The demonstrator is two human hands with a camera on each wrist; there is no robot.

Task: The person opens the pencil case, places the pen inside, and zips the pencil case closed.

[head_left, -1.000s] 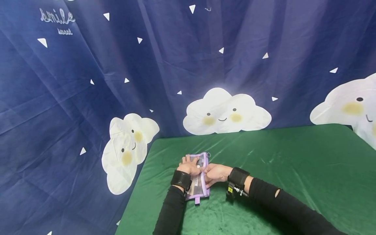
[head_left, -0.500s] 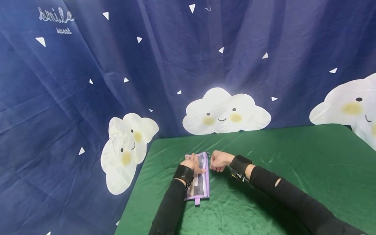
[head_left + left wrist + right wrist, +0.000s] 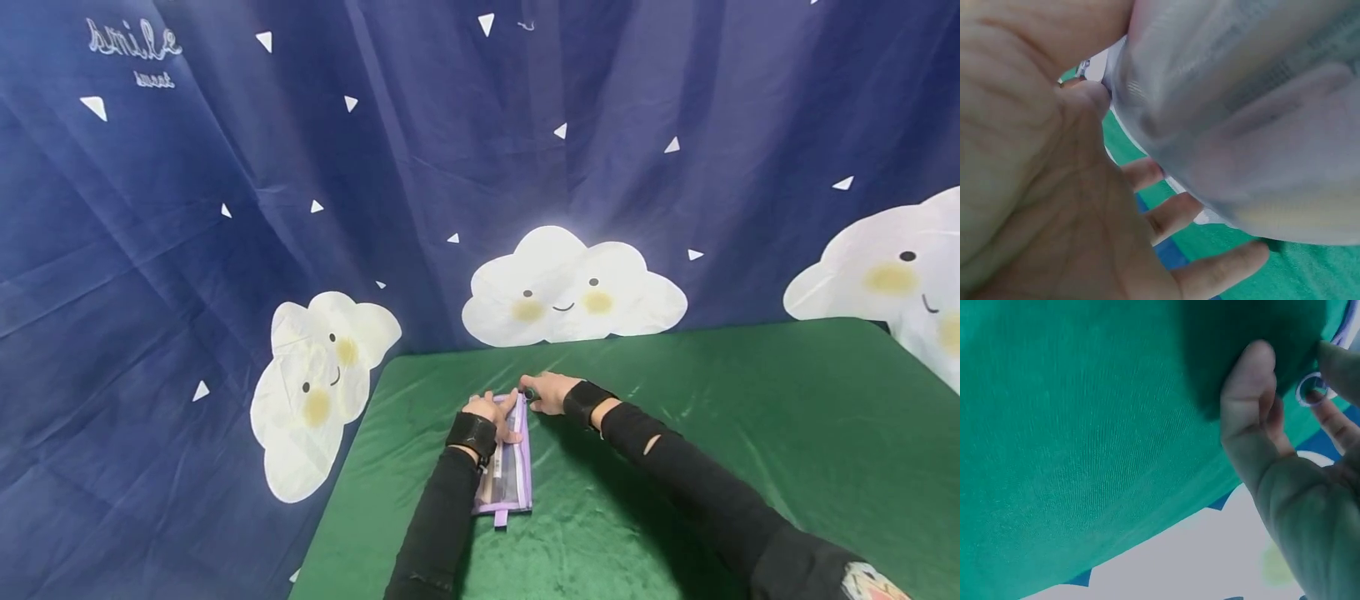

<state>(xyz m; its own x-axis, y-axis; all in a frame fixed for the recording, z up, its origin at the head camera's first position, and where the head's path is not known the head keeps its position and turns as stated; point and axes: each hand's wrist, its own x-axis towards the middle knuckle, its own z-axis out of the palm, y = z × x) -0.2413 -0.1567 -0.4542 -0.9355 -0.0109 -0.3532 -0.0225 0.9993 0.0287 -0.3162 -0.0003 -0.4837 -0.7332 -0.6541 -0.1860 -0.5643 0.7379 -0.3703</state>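
Observation:
A see-through mesh zip pouch [image 3: 510,479] with lilac trim lies lengthwise on the green cloth; long, slim contents show faintly through its mesh. Across its upper part rests my left hand [image 3: 490,414], fingers extended, thumb toward the zip side. In the left wrist view the pouch [image 3: 1235,125] fills the upper right, and the fingers [image 3: 1175,215] reach its edge. My right hand [image 3: 551,393] is at the pouch's far right corner, at the small ring [image 3: 1311,389]. One fingertip shows at the ring, another finger is close beside it, and a gap remains between them.
The green cloth [image 3: 675,467] covers the table under both arms. Behind it hangs a dark blue curtain [image 3: 420,167] printed with white clouds [image 3: 577,292] and triangles. A purple fabric tab [image 3: 501,518] sticks out at the pouch's near end.
My right hand has left the pouch's zip side and moved away from me along it to the ring at the far corner. My left hand stays on the pouch, its fingers now spread wider.

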